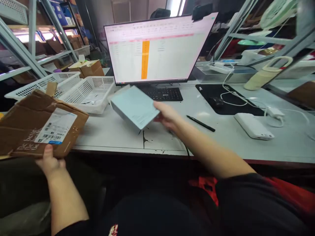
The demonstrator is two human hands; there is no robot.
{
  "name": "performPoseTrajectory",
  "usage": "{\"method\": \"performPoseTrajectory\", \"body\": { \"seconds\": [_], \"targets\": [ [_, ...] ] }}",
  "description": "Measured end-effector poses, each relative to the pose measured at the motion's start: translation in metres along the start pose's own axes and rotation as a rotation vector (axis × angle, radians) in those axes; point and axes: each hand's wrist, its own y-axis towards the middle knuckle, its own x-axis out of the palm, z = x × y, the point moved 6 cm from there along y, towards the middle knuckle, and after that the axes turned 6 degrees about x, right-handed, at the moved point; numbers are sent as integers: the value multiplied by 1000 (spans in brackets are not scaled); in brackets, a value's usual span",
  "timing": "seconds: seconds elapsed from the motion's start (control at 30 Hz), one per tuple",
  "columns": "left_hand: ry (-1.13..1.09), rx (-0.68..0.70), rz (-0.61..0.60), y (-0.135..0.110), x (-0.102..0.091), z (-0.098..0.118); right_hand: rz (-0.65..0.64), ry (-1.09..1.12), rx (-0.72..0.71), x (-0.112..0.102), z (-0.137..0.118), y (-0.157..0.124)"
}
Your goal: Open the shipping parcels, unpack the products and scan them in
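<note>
My left hand (pixel 52 161) grips the lower edge of a brown cardboard box (pixel 27 126), thumb on its front and the other fingers hidden behind or under it. A white shipping label (pixel 57 126) with barcodes is stuck on this box, which is tilted at the far left. In my right hand (pixel 167 116) is a flat pale blue box (pixel 135 106), held by its right edge above the desk before the monitor. Small print shows near its lower corner. Most of the right fingers are hidden beneath it.
A monitor (pixel 169 52) and a black keyboard (pixel 169 94) stand behind the blue box. White plastic baskets (pixel 98 106) are at the left. To the right lie a black pen (pixel 200 123), a mouse (pixel 217 102) on its pad, a white power bank (pixel 253 126) with cables, and a cream bottle (pixel 257 78).
</note>
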Motion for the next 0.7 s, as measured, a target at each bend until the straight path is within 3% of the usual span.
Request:
{"method": "performPoseTrajectory", "body": {
  "seconds": [0.1,0.17,0.23,0.3,0.37,0.47,0.53,0.6,0.7],
  "targets": [
    [15,11,-5,-3,17,-2,-101,-222,28,29,35,5],
    [25,36,-50,-6,32,-6,-130,-569,-179,33,28,-2],
    [26,53,-82,-8,46,-16,22,-927,-484,20,7,-14],
    [19,76,-46,-8,55,-27,265,-1120,-665,-5,-9,-23],
    [12,135,14,-8,61,-37,342,-1161,-568,-32,-5,-17],
    [65,221,79,-8,63,-48,184,-1038,-129,-60,26,7],
    [160,226,95,-10,61,-52,63,-862,78,-67,40,13],
    [236,211,98,-13,58,-53,-16,-708,153,-67,36,9],
    [271,200,148,-22,53,-51,-109,-616,130,-66,4,-14]
  ]
}}
